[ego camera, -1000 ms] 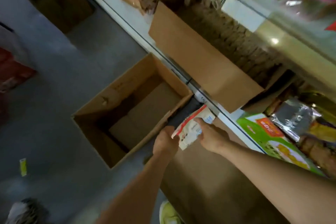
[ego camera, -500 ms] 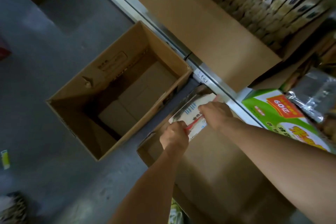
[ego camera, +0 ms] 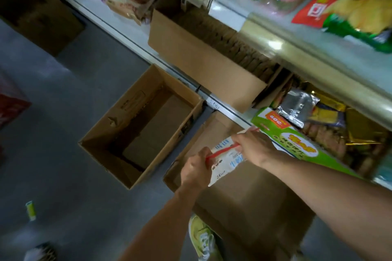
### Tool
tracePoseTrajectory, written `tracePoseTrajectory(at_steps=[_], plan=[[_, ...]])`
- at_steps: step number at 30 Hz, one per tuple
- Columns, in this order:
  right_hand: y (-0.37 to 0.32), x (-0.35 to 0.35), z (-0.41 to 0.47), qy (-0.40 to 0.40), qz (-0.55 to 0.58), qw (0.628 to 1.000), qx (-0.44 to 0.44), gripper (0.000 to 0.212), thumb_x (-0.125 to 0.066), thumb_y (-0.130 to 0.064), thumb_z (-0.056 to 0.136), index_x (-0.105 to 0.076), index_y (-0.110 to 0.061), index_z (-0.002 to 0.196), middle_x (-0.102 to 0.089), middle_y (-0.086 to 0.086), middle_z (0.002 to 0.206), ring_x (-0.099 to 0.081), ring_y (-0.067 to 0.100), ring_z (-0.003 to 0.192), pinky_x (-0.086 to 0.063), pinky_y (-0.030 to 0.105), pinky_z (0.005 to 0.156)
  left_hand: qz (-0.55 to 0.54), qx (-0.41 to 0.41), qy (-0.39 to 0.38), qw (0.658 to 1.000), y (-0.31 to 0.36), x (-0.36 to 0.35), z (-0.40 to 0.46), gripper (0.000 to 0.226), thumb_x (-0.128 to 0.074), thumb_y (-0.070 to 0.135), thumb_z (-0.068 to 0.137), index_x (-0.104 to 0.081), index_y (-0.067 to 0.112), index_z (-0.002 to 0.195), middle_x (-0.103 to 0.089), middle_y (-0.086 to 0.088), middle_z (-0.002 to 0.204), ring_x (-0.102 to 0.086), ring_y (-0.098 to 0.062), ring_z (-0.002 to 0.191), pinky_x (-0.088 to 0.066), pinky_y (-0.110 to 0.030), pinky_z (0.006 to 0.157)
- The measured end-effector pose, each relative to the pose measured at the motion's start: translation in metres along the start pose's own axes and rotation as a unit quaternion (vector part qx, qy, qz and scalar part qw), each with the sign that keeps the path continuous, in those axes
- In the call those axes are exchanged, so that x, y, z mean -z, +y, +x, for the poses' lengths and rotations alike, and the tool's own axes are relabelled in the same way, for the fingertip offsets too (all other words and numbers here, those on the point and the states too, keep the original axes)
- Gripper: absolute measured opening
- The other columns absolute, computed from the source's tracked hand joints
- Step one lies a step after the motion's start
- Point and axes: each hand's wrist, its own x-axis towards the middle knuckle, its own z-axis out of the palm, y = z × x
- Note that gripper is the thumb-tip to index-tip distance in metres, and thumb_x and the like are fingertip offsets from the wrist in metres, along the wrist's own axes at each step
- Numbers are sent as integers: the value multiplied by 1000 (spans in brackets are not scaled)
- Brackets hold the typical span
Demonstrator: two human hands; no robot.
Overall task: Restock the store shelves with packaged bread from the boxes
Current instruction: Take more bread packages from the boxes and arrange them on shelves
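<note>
Head view, pack: white bread pack [ego camera: 226,160] with red strip, held in the air over the closed brown box [ego camera: 244,193], just below the shelf [ego camera: 231,113] edge; judged mid-carry toward the shelf.
Head view, left grip: left hand [ego camera: 196,168] curled round the pack's near end, pinching by the red strip, likely to steady it.
Head view, right grip: right hand [ego camera: 252,147] curled over the pack's far end, nearest the shelf, probably to steer it in.
Head view, open box [ego camera: 127,116]: on the floor, left of the hands, inside bare so far as visible.
Head view, shelf stock: tray of brown packs [ego camera: 203,63] above; green carton [ego camera: 292,144] beside the right hand.
Change: half a second ago same two-handed hold, pack low against the closed box; now raised a little, camera tilted up, upper shelves in view.
</note>
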Motion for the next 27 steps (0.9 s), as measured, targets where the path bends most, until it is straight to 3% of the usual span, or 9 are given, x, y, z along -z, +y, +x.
tracePoseTrajectory(at_steps=[3,6,9,12,17,19,22,25,27], plan=[[5,16,-36,30,2,999,-13,14,-52,-24,98,-52,-25,85,-64,-3,89,-64,21,89,-50,29,71,20,-25,11,999,24,17,-32,14,-45,35,104,-55,26,107,-62,2,99,-58,-12,82,-41,-22,55],[6,31,-74,60,34,997,-15,15,-56,-30,97,-52,-28,82,-62,-7,84,-61,16,86,-42,27,68,-9,-44,42,998,45,33,-63,18,-47,33,103,-57,22,113,-67,1,106,-64,-12,89,-56,-28,68],[5,50,-116,103,38,994,-3,8,-57,-29,97,-60,-25,91,-60,-5,85,-60,16,84,-36,19,59,-56,-62,73,994,70,47,-96,9,-49,28,103,-56,22,104,-66,3,106,-61,-4,83,-53,-18,64],[10,67,-172,158,31,987,-11,10,-59,-34,95,-65,-25,95,-66,-4,89,-63,18,88,-35,26,60,-76,-86,106,988,104,60,-137,9,-51,21,102,-60,19,101,-68,-2,98,-64,-18,90,-57,-35,76],[35,94,-276,236,23,971,-32,15,-63,-39,90,-66,-26,98,-70,-5,93,-65,17,87,-37,27,59,-94,-156,114,977,170,79,-212,15,-53,20,100,-59,26,88,-66,5,86,-65,-16,83,-59,-36,73],[57,108,-318,257,44,964,-57,25,-71,-39,82,-66,-27,103,-67,-1,103,-62,19,98,-43,28,68,-93,-192,122,969,197,87,-240,15,-54,19,100,-59,23,87,-68,2,84,-68,-21,82,-59,-39,71],[95,121,-378,256,183,942,-117,58,-84,-47,63,-66,-25,113,-56,9,111,-51,29,113,-45,35,83,-106,-241,126,956,239,103,-282,23,-56,14,99,-55,23,78,-67,2,76,-66,-15,73,-54,-34,65],[119,132,-434,246,435,860,-100,58,-88,-27,67,-64,-14,118,-62,7,118,-58,22,107,-42,30,84,-131,-300,123,937,281,119,-323,27,-58,9,98,-54,24,75,-63,12,63,-60,1,59,-46,-23,56],[123,138,-469,205,551,806,-70,57,-84,-22,74,-58,-19,125,-62,0,119,-59,18,104,-46,30,84,-129,-327,122,928,310,128,-350,24,-58,9,98,-55,22,77,-65,16,60,-60,7,58,-46,-20,55]])
